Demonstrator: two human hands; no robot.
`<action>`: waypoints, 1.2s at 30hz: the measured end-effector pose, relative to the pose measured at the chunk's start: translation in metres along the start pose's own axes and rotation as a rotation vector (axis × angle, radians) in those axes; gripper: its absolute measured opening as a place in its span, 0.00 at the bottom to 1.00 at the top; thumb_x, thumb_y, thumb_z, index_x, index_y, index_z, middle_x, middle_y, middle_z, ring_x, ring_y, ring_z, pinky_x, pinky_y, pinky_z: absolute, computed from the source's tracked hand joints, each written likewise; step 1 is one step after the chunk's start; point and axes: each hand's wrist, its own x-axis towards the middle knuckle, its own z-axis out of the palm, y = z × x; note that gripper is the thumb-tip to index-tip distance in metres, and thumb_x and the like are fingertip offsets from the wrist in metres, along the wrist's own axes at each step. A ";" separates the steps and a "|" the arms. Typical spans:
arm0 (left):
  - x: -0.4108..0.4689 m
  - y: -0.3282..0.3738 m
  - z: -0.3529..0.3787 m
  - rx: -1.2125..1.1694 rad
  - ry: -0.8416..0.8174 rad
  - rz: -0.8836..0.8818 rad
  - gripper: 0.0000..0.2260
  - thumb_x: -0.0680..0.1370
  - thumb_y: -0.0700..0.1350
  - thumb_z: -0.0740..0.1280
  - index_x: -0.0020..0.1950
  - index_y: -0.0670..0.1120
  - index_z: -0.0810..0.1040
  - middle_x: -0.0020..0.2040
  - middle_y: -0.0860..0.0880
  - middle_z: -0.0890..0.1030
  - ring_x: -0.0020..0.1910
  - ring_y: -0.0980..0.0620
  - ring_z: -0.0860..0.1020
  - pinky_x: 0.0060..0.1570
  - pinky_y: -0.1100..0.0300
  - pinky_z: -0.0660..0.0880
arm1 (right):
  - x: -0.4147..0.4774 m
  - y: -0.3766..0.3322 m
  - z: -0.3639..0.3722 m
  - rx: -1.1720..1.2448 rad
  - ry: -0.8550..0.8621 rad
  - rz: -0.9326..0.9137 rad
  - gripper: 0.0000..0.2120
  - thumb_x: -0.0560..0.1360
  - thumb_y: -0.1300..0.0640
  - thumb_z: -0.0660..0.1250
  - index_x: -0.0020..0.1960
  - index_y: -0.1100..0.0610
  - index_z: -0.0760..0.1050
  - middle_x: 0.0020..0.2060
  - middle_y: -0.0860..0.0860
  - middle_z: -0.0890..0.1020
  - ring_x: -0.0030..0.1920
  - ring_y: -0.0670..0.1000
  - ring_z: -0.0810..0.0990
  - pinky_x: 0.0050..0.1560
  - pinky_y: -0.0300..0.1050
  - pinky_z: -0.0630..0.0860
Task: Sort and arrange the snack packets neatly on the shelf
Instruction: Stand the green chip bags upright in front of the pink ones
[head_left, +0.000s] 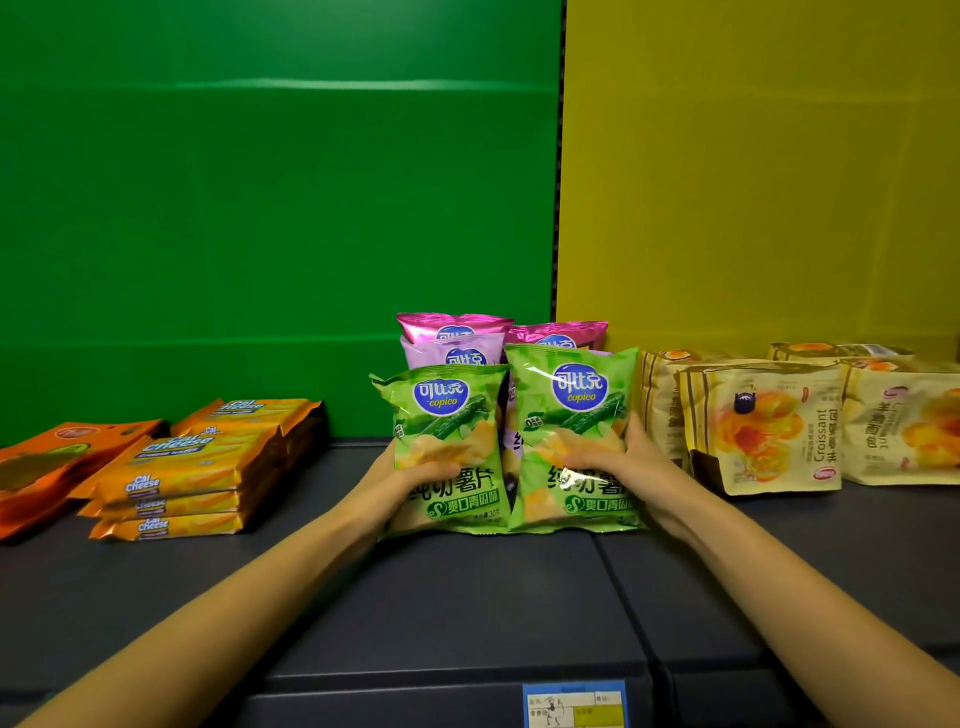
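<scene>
So this looks like the straightening-up step for the chip section. Two green cucumber chip bags stand side by side near the middle of the dark shelf. The left hand is clamped on the left green bag, fingers wrapped round its left edge with the thumb across the front. The right hand grips the right green bag the same way from the right side. Both bags sit upright with their bottoms on the shelf, touching or nearly touching each other, the right one a bit taller in view.

Right behind them are the pink and purple chip bags, at least three I think, mostly blocked by the green ones, so I can't count them for sure.

Next move, my guess: nudge the green pair back against that row, square the fronts, then let go without them tipping. They're puffy and light, so they'd topple easily.

Far left is a stack of orange Cal Cheese wafer packs, with another orange packet cut off at the frame edge. On the right, croissant packets stand upright, the far-right ones cropped. The price label at the near edge is too blurry to read.
</scene>
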 end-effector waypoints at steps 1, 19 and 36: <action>0.000 0.000 0.001 -0.004 0.017 0.001 0.30 0.59 0.47 0.74 0.61 0.47 0.77 0.55 0.47 0.84 0.55 0.47 0.81 0.60 0.50 0.75 | -0.002 0.001 0.001 0.025 -0.006 0.001 0.51 0.58 0.53 0.79 0.74 0.51 0.53 0.66 0.49 0.73 0.58 0.47 0.76 0.54 0.43 0.75; -0.007 -0.005 -0.020 0.085 0.160 -0.043 0.40 0.49 0.58 0.82 0.57 0.49 0.73 0.55 0.48 0.83 0.54 0.49 0.82 0.59 0.46 0.76 | -0.017 0.005 0.009 0.078 0.169 -0.094 0.52 0.56 0.48 0.80 0.72 0.49 0.55 0.62 0.47 0.72 0.60 0.48 0.74 0.59 0.44 0.71; -0.021 -0.017 -0.002 0.128 0.120 0.019 0.27 0.63 0.64 0.69 0.57 0.52 0.71 0.61 0.49 0.77 0.60 0.51 0.78 0.62 0.45 0.73 | -0.023 0.004 0.018 0.037 0.401 -0.204 0.50 0.56 0.43 0.77 0.72 0.51 0.59 0.68 0.49 0.71 0.68 0.51 0.70 0.68 0.56 0.68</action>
